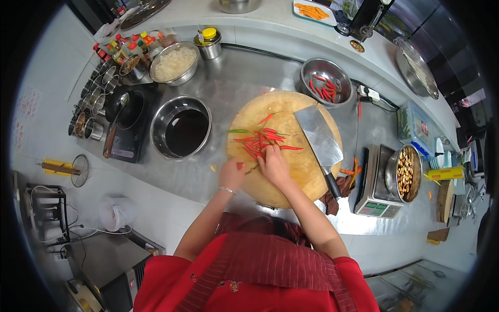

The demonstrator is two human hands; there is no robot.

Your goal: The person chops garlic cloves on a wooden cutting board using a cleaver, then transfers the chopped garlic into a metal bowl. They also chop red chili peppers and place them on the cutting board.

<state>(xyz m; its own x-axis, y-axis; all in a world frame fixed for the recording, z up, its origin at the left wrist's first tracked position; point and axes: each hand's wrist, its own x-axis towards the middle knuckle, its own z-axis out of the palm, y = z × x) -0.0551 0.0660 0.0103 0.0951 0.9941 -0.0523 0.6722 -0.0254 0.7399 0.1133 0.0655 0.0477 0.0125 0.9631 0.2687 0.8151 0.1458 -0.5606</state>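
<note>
A pile of red chili peppers [265,136] lies on a round wooden chopping board [308,183], with one green chili [237,131] at its left. My right hand [275,163] reaches into the near side of the pile, its fingertips on a red chili. My left hand [230,173], blurred, is at the board's left edge with something red at its fingertips; whether it grips this is unclear. A cleaver [319,136] lies on the board's right side, its black handle over the edge. Behind the board, a steel bowl [326,82] holds more red chilies.
Left of the board stands a steel pot of dark liquid [181,128], then an induction cooker [130,144] with a black pan. A bowl of pale slices [174,63] and seasoning bottles stand behind. At right, a digital scale [378,202] bears a bowl of sliced brown food [405,173].
</note>
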